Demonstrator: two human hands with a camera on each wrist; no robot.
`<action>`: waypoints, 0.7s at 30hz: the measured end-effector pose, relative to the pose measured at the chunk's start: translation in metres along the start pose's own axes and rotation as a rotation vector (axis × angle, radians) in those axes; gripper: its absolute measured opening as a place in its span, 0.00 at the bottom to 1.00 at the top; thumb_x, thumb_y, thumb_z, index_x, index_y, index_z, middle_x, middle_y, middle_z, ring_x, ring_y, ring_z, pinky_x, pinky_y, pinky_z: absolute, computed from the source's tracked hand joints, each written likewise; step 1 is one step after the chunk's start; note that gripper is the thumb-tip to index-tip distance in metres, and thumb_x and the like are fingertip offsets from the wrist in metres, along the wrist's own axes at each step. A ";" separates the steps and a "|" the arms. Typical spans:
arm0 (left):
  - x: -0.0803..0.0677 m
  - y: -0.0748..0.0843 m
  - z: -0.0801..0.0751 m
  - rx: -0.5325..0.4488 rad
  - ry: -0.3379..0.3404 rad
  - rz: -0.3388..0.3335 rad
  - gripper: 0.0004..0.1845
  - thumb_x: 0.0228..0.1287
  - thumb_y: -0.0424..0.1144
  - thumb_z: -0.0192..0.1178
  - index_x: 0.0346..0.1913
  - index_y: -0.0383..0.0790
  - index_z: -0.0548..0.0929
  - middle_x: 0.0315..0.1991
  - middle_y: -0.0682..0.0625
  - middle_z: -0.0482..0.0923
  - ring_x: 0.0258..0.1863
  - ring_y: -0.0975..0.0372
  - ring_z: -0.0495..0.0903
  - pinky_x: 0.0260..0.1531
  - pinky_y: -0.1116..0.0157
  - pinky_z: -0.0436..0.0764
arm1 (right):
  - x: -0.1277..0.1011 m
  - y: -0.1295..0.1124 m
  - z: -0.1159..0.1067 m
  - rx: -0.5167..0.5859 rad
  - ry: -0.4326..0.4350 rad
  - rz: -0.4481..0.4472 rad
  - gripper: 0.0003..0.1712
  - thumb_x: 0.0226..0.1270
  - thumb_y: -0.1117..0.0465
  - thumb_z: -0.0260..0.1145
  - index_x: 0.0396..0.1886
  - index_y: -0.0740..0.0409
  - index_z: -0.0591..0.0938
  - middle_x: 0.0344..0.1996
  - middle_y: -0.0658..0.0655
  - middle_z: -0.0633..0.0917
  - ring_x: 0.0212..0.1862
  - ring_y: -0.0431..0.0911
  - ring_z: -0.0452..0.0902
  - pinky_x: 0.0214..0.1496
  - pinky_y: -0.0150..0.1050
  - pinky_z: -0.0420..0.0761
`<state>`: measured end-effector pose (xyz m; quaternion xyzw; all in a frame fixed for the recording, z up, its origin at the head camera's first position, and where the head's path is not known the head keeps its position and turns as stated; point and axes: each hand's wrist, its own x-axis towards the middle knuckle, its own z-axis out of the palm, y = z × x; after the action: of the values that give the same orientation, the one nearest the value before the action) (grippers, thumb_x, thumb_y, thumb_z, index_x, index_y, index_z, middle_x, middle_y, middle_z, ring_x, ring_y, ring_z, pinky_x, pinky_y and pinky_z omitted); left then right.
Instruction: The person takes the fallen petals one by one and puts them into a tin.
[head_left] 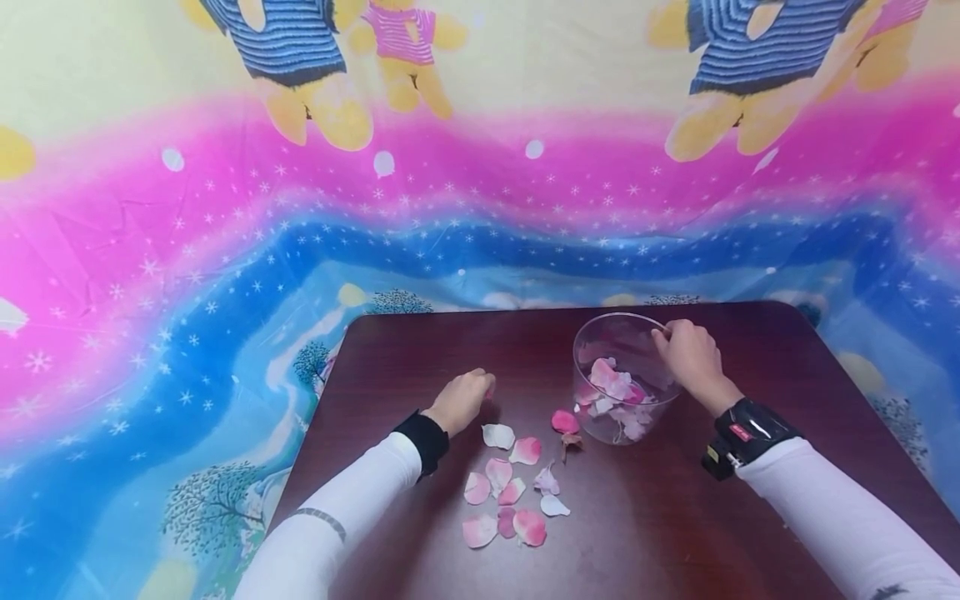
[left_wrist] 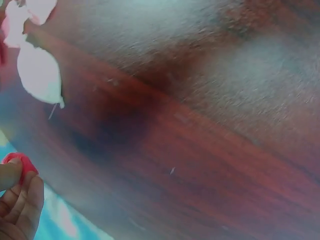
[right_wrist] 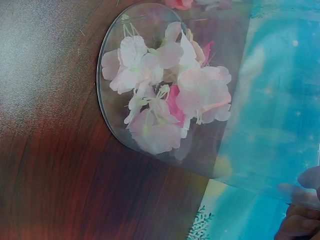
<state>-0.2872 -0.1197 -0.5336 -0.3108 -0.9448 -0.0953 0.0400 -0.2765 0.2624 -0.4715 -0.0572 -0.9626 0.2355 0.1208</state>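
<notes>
Dark reddish-brown wood fills your view: a worktop [head_left: 420,350] with a bright printed cloth of bears and snowflakes draped behind and around it.

Nearest you, at about 6 o'clock on the worktop, lies a loose scatter of pink and white petals [head_left: 510,492], spread flat and mostly just beside one another. One deeper pink petal [head_left: 565,421] sits apart from that group at its 1 o'clock, just beside the base of the clear cup [head_left: 622,379].

Your left hand [head_left: 461,400] rests on the worktop at 10 o'clock from the scatter, near it but not touching it. Its fingers [left_wrist: 20,200] are curled and pinch a small red petal [left_wrist: 20,161] at the tips; the left wrist view shows this plainly, with white petals lying farther off on the wood.

Farther out, at 2 o'clock from the scatter, the clear cup stands upright on the worktop with a heap of pale pink and white petals and thin stems [right_wrist: 165,95] inside. Your right hand [head_left: 693,358] grips the cup's rim at its far right side, fingers curled over the edge.
</notes>
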 end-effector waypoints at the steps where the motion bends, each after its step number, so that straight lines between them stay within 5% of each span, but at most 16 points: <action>1: 0.001 0.000 -0.003 -0.011 0.011 -0.002 0.12 0.58 0.18 0.59 0.33 0.39 0.82 0.28 0.53 0.73 0.28 0.63 0.74 0.30 0.68 0.76 | 0.000 0.000 0.000 -0.001 0.001 -0.001 0.19 0.75 0.54 0.59 0.29 0.64 0.82 0.18 0.59 0.76 0.26 0.55 0.74 0.24 0.45 0.67; 11: 0.007 0.002 -0.032 -0.110 0.117 -0.026 0.08 0.63 0.22 0.61 0.34 0.40 0.80 0.32 0.50 0.77 0.33 0.59 0.80 0.35 0.63 0.82 | 0.000 -0.002 0.000 -0.003 -0.012 -0.001 0.18 0.75 0.55 0.60 0.31 0.65 0.83 0.20 0.61 0.80 0.26 0.55 0.76 0.23 0.45 0.69; 21: 0.011 0.010 -0.064 -0.141 0.130 0.018 0.06 0.68 0.27 0.61 0.37 0.41 0.82 0.35 0.50 0.79 0.37 0.60 0.80 0.41 0.63 0.82 | 0.000 -0.002 0.000 -0.004 -0.015 0.009 0.19 0.75 0.55 0.60 0.39 0.68 0.85 0.28 0.67 0.86 0.30 0.59 0.81 0.25 0.48 0.73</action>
<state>-0.2891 -0.1185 -0.4682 -0.3145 -0.9284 -0.1812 0.0800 -0.2764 0.2602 -0.4708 -0.0598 -0.9638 0.2344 0.1125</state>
